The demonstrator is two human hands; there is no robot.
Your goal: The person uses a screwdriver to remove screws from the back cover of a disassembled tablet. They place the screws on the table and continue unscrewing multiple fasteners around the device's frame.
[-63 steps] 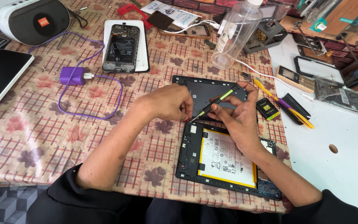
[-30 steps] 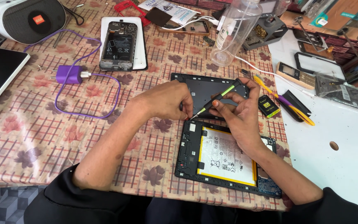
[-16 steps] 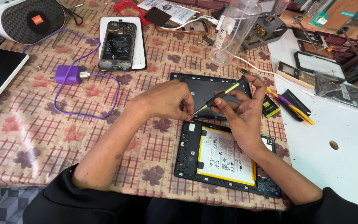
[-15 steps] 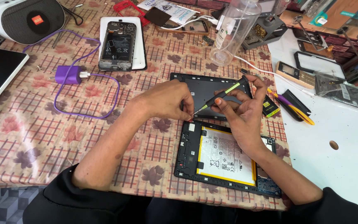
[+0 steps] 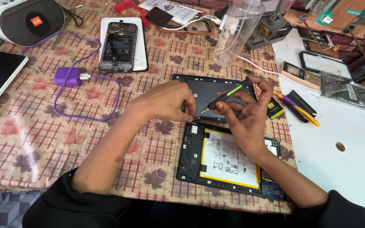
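Hands over opened tablet (image 5: 229, 162), frame centre.
Right hand (image 5: 243, 116) pinches screwdriver (image 5: 224, 97), tip down-left; left hand (image 5: 167, 101) curled, fingertips by tip, grasp unclear. Back cover (image 5: 208, 90) behind.

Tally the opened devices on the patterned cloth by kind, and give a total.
Opened tablets with the battery showing: 1
Detached tablet back covers: 1
Opened phones on a white panel: 1
Total: 3
The right hand holds a screwdriver over the tablet; the left hand rests beside its tip.
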